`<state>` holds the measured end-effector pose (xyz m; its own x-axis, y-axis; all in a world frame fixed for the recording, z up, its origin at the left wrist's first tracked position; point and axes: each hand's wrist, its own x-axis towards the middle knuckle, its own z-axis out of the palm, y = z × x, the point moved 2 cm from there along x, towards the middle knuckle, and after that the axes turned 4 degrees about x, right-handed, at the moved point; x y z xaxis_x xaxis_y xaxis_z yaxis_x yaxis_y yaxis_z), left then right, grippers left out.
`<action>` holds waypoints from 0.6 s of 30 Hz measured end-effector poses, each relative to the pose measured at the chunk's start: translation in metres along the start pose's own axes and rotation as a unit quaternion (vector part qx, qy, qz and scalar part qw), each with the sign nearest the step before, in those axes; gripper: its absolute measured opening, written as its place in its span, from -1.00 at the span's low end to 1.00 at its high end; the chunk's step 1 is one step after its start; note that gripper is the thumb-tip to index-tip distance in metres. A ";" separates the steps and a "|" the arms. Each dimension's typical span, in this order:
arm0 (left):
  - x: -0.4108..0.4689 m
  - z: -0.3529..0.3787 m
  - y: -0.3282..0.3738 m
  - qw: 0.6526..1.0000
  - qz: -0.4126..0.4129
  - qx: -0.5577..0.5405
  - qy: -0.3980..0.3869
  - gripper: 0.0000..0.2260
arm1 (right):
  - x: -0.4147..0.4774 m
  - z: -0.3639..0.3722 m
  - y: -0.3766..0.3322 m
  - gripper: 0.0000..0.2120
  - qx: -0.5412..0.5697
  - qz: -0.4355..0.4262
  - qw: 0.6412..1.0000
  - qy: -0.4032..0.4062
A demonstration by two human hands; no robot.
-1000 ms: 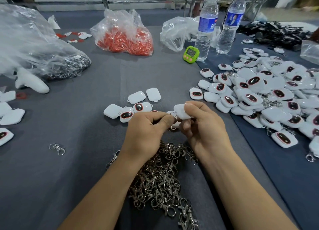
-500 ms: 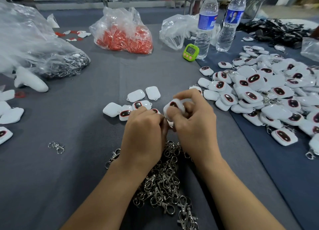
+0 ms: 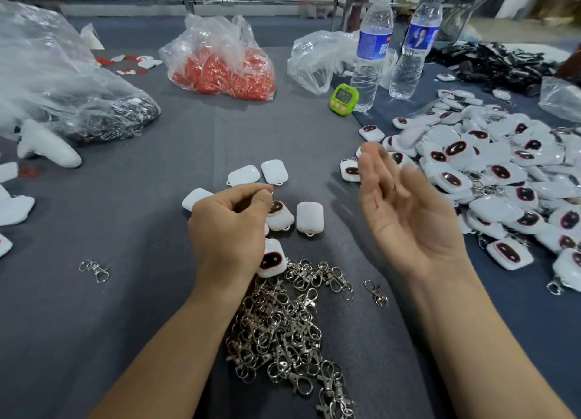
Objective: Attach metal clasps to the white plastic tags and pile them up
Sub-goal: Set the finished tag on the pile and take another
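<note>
Tags: loose white tags lie mid-desk, beyond the clasp heap; finished pile at the right edge.
Change: both hands worked one tag half a second ago; now parted, so it was probably tossed onto the pile.
Right hand: palm up, empty.
Left hand: curled over loose tags; cannot tell if it holds anything.
Writing: water bottle label unreadable.

Grey table: tags, clasps.

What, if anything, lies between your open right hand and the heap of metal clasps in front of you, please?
Nothing visible does. The right hand hangs palm-up above grey cloth, and the clasp heap lies lower left of it; one stray clasp lies nearer still.
</note>
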<state>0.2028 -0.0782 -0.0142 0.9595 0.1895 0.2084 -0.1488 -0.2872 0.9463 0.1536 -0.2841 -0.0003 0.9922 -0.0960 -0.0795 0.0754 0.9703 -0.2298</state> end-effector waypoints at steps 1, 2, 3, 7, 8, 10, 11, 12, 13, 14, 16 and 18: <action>-0.001 0.000 0.001 1.000 0.003 0.014 0.000 -0.91 | 0.001 0.000 0.000 -0.35 0.026 -0.002 1.000 -0.005; -0.003 0.000 0.001 1.000 0.007 0.030 0.000 -0.91 | 0.004 -0.003 0.002 -0.30 0.001 -0.013 1.000 0.019; -0.005 0.000 0.002 0.999 0.014 0.047 -0.001 -0.91 | 0.007 -0.006 0.007 -0.35 -0.076 -0.038 0.994 0.064; -0.008 0.000 0.007 0.993 0.061 0.098 -0.006 -0.90 | 0.014 -0.007 0.029 -0.62 -0.564 -0.163 0.796 0.146; -0.009 0.000 0.008 0.991 0.078 0.111 -0.010 -0.90 | 0.014 -0.007 0.032 -0.63 -0.673 -0.172 0.708 0.127; -0.010 0.001 0.009 0.981 0.116 0.150 -0.025 -0.90 | 0.013 -0.008 0.042 -0.54 -0.814 -0.136 0.560 0.072; -0.011 0.000 0.008 0.975 0.131 0.174 -0.034 -0.88 | 0.012 -0.009 0.046 -0.49 -0.847 -0.120 0.516 0.052; -0.010 0.000 0.006 0.969 0.139 0.199 -0.044 -0.84 | 0.011 -0.009 0.050 -0.46 -0.862 -0.113 0.492 0.041; -0.008 -0.001 0.003 0.962 0.145 0.226 -0.057 -0.78 | 0.010 -0.009 0.052 -0.49 -0.866 -0.116 0.485 0.034; -0.005 -0.002 -0.001 0.953 0.152 0.251 -0.075 -0.73 | 0.009 -0.007 0.053 -0.54 -0.861 -0.120 0.493 0.037; -0.001 -0.003 -0.006 0.935 0.175 0.285 -0.118 -0.69 | 0.007 -0.006 0.051 -0.60 -0.837 -0.126 0.529 0.057; 0.003 -0.003 -0.008 0.922 0.199 0.296 -0.150 -0.72 | 0.005 -0.004 0.051 -0.59 -0.820 -0.133 0.554 0.061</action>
<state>0.2064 -0.0722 -0.0207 0.8935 -0.2838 0.3481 -0.4315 -0.7577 0.4897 0.1620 -0.2362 -0.0163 0.9462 -0.2979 0.1266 -0.0730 -0.5776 -0.8131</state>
